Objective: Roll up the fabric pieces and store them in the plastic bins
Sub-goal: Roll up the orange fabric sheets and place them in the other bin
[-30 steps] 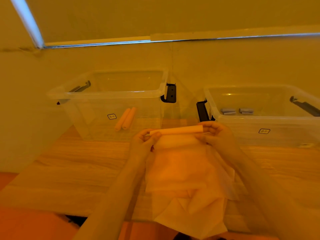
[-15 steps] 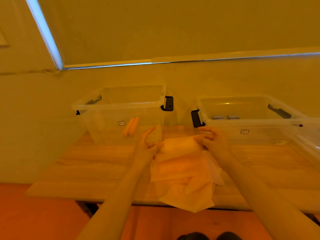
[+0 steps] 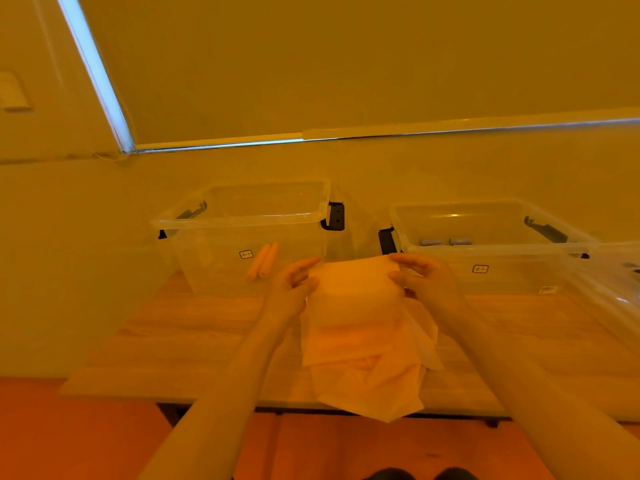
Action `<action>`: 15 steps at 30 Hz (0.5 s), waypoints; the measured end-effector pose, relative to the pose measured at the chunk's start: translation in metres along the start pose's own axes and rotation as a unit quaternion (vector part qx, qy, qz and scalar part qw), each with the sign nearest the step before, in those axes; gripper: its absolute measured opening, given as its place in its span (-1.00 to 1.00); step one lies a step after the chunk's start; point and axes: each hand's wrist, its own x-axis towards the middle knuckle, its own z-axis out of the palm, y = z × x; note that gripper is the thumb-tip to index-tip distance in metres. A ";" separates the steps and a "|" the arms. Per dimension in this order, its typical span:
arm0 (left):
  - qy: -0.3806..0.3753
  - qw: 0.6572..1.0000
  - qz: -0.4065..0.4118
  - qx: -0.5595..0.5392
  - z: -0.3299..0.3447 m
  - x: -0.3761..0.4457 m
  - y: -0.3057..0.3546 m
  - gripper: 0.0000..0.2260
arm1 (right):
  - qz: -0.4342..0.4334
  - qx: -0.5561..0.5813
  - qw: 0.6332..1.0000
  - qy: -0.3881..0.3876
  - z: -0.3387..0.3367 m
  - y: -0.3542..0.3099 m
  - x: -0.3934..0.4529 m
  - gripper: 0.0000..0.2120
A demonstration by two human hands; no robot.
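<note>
A pale orange fabric piece (image 3: pixel 353 289) is lifted by its far edge above a loose pile of similar fabric (image 3: pixel 367 375) on the wooden table (image 3: pixel 194 327). My left hand (image 3: pixel 291 289) pinches its left corner and my right hand (image 3: pixel 422 278) pinches its right corner. Behind stand two clear plastic bins: the left bin (image 3: pixel 242 216) holds two orange fabric rolls (image 3: pixel 263 265), the right bin (image 3: pixel 491 251) holds two grey rolls (image 3: pixel 445 242).
Part of a third clear bin (image 3: pixel 616 282) shows at the right edge. Black latch handles (image 3: pixel 335 216) hang between the two bins. A wall rises right behind them. The fabric pile overhangs the table's front edge above an orange floor (image 3: pixel 86 438).
The rolled tube held between both hands a second ago has come undone into a flat sheet, now held up by its corners. The view has pulled back and tilted upward.
</note>
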 end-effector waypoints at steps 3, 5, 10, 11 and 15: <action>-0.001 1.000 0.001 -0.016 0.004 0.012 0.011 -0.63 | -0.004 0.000 1.000 -0.005 -0.001 -0.006 0.013 -0.66; -0.005 1.000 0.002 -0.025 0.005 0.023 0.016 -0.62 | -0.011 -0.001 1.000 -0.004 -0.002 -0.013 0.023 -0.63; -0.016 0.998 0.003 -0.055 0.006 0.031 0.018 -0.58 | -0.019 -0.012 0.999 -0.024 -0.007 -0.018 0.028 -0.62; -0.021 0.998 0.000 -0.053 0.006 0.028 0.012 -0.57 | -0.018 -0.020 0.999 -0.031 -0.009 -0.015 0.023 -0.62; -0.066 0.995 -0.043 -0.053 0.001 0.004 -0.027 -0.55 | 0.041 -0.053 0.995 -0.067 -0.015 0.012 -0.006 -0.63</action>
